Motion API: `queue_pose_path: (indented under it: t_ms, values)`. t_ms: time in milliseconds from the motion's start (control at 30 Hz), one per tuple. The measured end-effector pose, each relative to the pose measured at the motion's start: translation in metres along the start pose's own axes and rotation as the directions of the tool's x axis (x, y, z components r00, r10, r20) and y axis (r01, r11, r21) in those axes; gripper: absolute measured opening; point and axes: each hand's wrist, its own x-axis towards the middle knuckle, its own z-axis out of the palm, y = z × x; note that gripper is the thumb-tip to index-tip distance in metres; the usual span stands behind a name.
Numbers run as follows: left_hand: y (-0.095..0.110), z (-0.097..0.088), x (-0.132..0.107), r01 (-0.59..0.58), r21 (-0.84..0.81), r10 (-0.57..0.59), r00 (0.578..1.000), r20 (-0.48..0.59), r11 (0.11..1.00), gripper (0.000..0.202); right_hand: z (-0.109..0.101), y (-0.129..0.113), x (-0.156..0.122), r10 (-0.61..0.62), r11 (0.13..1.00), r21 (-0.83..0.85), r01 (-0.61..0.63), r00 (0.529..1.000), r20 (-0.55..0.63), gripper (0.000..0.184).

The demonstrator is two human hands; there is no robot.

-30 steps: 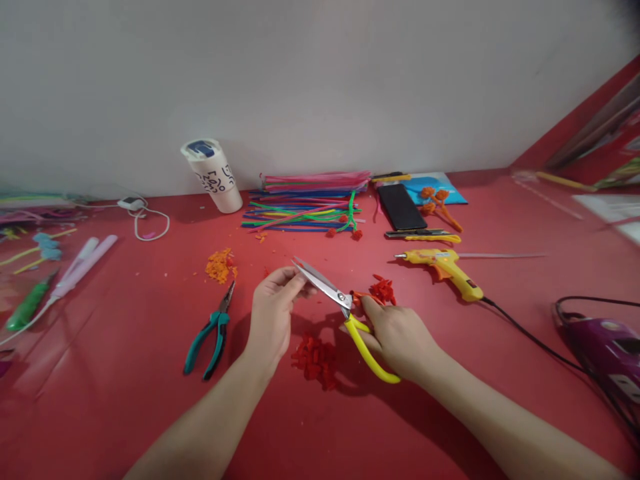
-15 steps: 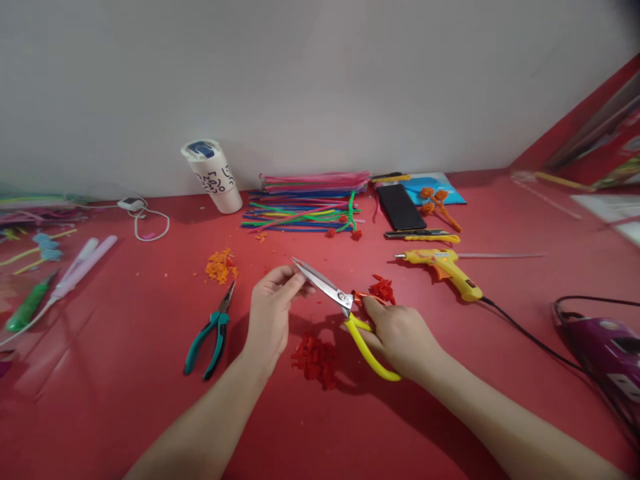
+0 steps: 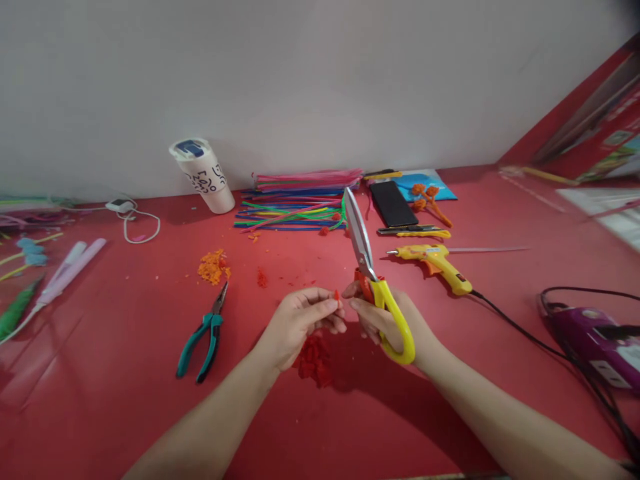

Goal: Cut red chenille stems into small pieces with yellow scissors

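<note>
Between the thumb and finger of my left hand is a small red fuzzy piece, its tip poking up. My right hand holds a pair of scissors with yellow and orange handles; the closed blades point up and away. The fingertips of both hands are close together but apart. Below my left hand lies a pile of red pieces, partly covered by it. Fine red clippings are scattered on the red table beyond.
Teal needle-nose pliers and orange clippings lie to the left. At the back are a white tumbler, pipe cleaners and a black phone. A yellow glue gun and purple power strip sit right.
My left hand has moved right and nearer, off the scissor blades, with the red piece now visible. My right hand has turned the scissors from pointing left to pointing up.
</note>
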Motion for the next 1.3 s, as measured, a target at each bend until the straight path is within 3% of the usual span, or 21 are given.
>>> queue_pose_path:
  t_ms: [100,233,500,633,700,767,867,1000,1133,1300]
  values:
    - [-0.003,0.001,-0.001,0.052,0.017,-0.053,0.996,0.067,0.998,0.011,0.0,0.002,0.001,-0.025,0.994,0.109,0.02,0.998,0.049,0.03]
    - [-0.004,0.002,0.0,0.086,0.049,-0.09,0.992,0.094,0.995,0.01,-0.001,0.002,0.001,0.018,0.998,0.063,-0.023,0.997,0.078,0.026]
    - [-0.008,0.005,0.003,0.024,0.232,0.006,0.992,-0.127,0.973,0.013,0.001,-0.002,-0.003,0.034,0.999,-0.031,-0.033,0.999,0.042,0.009]
    - [-0.009,0.005,0.004,0.001,0.261,0.041,0.987,-0.155,0.965,0.01,0.001,-0.004,-0.003,-0.01,0.994,-0.107,0.014,1.0,0.03,0.014]
    - [-0.006,0.003,0.004,-0.04,0.255,0.086,0.981,-0.173,0.966,0.008,-0.004,-0.004,-0.002,-0.084,0.968,-0.238,0.086,0.996,0.015,0.02]
    - [-0.003,0.0,0.005,-0.106,0.256,0.161,0.966,-0.204,0.961,0.007,-0.01,-0.001,0.0,-0.172,0.876,-0.455,0.158,0.985,0.012,0.025]
    - [0.002,-0.006,0.006,-0.191,0.267,0.261,0.929,-0.262,0.945,0.008,-0.015,0.004,0.001,-0.223,0.643,-0.743,0.185,0.974,0.05,0.028]
    - [0.005,-0.012,0.007,-0.282,0.256,0.354,0.883,-0.307,0.925,0.009,-0.013,0.009,0.0,-0.217,0.428,-0.871,0.243,0.963,0.162,0.028]
    - [0.008,-0.015,0.007,-0.366,0.217,0.423,0.825,-0.374,0.905,0.007,-0.01,0.01,-0.002,-0.216,0.318,-0.916,0.246,0.959,0.183,0.032]
    - [0.011,-0.016,0.007,-0.363,0.204,0.416,0.812,-0.409,0.909,0.008,-0.01,0.013,-0.002,-0.231,0.24,-0.942,0.237,0.956,0.182,0.039]
